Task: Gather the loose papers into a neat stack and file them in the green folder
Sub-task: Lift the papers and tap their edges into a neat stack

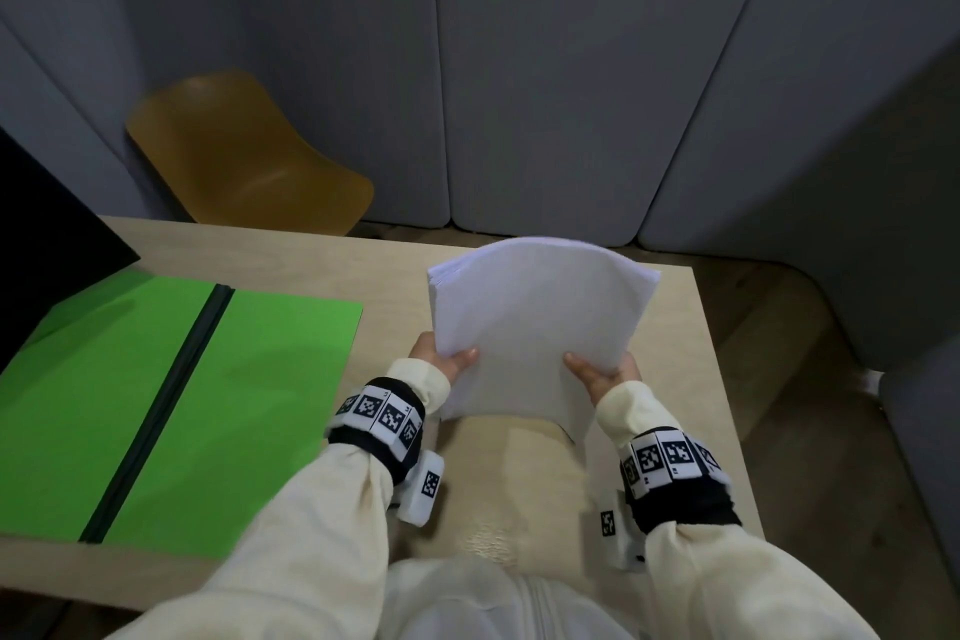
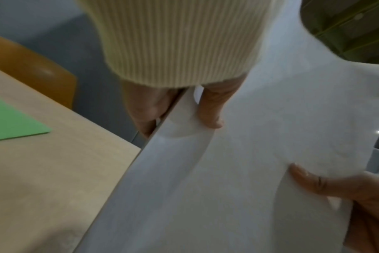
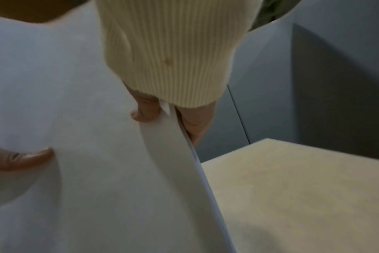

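A stack of white papers (image 1: pixel 535 322) is held up above the right half of the table, its far edge bowed into an arch. My left hand (image 1: pixel 441 356) grips the stack's left side, thumb on top and fingers underneath, as the left wrist view shows for the hand (image 2: pixel 177 109) and the papers (image 2: pixel 238 171). My right hand (image 1: pixel 602 374) grips the right side the same way; in the right wrist view the hand (image 3: pixel 167 118) pinches the papers (image 3: pixel 97 171). The green folder (image 1: pixel 171 411) lies open flat on the table's left half; a corner of the folder (image 2: pixel 13 123) shows in the left wrist view.
The light wooden table (image 1: pixel 395 276) ends just beyond the papers and at the right. A black monitor (image 1: pixel 47 234) overhangs the folder's far left corner. A mustard chair (image 1: pixel 244 151) stands behind the table, against grey padded panels (image 1: pixel 571 68).
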`<state>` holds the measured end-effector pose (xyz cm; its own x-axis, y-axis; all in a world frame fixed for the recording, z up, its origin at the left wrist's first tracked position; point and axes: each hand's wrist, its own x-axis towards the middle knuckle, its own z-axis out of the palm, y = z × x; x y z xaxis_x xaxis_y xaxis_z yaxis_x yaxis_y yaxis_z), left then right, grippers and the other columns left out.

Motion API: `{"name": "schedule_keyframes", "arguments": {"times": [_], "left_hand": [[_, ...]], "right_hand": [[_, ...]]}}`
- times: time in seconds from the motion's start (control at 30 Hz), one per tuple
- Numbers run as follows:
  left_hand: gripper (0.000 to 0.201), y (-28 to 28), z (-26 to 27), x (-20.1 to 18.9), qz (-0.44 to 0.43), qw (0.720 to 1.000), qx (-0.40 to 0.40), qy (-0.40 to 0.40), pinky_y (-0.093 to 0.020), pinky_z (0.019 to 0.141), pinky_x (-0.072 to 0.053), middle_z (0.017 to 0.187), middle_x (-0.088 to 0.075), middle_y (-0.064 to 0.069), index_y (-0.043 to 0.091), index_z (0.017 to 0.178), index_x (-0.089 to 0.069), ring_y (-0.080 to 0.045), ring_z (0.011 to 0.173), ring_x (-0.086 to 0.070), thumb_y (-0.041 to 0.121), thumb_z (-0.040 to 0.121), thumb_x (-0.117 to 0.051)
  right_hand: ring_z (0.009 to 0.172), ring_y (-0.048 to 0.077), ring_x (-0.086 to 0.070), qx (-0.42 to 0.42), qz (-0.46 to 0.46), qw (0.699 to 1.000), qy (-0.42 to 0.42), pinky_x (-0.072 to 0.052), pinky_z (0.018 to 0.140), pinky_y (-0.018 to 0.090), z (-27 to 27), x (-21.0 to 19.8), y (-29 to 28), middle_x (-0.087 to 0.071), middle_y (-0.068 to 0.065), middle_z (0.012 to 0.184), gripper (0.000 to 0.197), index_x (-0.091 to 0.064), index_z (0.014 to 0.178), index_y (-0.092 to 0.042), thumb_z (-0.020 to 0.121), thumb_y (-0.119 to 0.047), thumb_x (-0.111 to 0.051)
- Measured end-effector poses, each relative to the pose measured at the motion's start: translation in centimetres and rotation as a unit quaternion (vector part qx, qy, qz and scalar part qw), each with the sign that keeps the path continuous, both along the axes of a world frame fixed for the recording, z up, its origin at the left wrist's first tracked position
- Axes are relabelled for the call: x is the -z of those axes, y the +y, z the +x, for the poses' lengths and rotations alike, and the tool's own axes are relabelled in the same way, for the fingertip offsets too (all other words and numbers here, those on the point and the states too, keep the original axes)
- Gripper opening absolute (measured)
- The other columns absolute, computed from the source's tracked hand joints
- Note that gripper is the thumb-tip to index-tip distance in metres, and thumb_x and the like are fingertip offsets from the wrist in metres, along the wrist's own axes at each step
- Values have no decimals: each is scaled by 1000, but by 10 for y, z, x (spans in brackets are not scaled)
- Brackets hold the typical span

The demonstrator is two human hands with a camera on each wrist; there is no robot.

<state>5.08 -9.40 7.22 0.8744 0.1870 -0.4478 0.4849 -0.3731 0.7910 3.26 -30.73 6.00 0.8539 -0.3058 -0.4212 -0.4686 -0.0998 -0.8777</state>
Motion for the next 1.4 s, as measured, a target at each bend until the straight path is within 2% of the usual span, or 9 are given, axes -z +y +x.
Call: {"name": "schedule_keyframes", "arguments": {"times": [0.2,0.3,0.37,0.57,0.7,0.83,1.0,1.2,1.4], "left_hand": [[73,0,7,-7,-16,998,-21,-61,-47,94,-51,108,-68,-18,1,112,-58,-33,104,-64,41,52,-72],[57,-1,7,-16,-40,997,-20,-64,-40,96,-48,102,-63,-11,-3,114,-56,-22,99,-60,11,64,-81],[52,0,3,-10,-12,999,-4,-32,-31,91,-44,106,-61,-11,-4,118,-54,-20,102,-57,-1,71,-76],[65,1,-2,14,1,1000,0,6,-40,100,-47,122,-63,-17,0,123,-53,-29,115,-60,17,67,-81],[63,3,-8,-12,-55,998,-10,-29,-39,98,-49,117,-66,-15,1,120,-58,-26,108,-63,23,67,-82],[97,4,-7,-25,-90,991,-23,-91,-41,101,-48,115,-67,-9,6,121,-56,-23,108,-62,50,36,-77],[39,1,-2,-53,-80,988,2,-131,-39,94,-48,99,-64,-8,16,97,-57,-21,95,-60,18,67,-82],[54,3,-3,-19,-24,998,37,-48,-34,100,-45,125,-62,-18,2,123,-55,-30,117,-58,11,74,-77],[61,0,-6,-4,12,1000,-7,7,-33,102,-44,118,-61,-7,1,123,-49,-26,115,-58,28,74,-75]], "right_hand": [[91,28,-60,13,18,998,-55,-49,84,39,-3,-19,-6,-63,12,95,39,-51,108,-7,77,-12,-74],[84,24,-59,31,41,995,-80,-47,81,35,-6,-18,-8,-63,5,87,38,-52,108,-7,76,-3,-73],[90,26,-60,13,17,999,-44,-49,86,38,-10,-5,-7,-66,11,100,48,-52,115,-4,73,-10,-76],[98,30,-64,-6,8,1000,-6,-52,89,41,-9,8,-2,-66,18,109,64,-53,117,-3,65,-23,-83],[85,24,-63,-19,26,998,-46,-51,82,36,-7,-21,-11,-68,11,94,25,-62,87,-14,70,-17,-81],[89,26,-64,-25,45,994,-94,-52,84,39,-2,-46,-13,-68,8,96,34,-61,101,-11,73,-21,-77],[86,22,-62,0,76,990,-119,-51,74,34,6,-60,-12,-65,9,102,53,-53,117,-6,73,-22,-77],[100,32,-63,-15,32,998,-45,-52,83,40,-2,-18,0,-65,17,112,62,-50,121,-4,69,-19,-81],[97,32,-65,-27,-22,999,-13,-52,82,38,-9,-2,-3,-67,19,105,49,-56,117,2,78,-22,-73]]}}
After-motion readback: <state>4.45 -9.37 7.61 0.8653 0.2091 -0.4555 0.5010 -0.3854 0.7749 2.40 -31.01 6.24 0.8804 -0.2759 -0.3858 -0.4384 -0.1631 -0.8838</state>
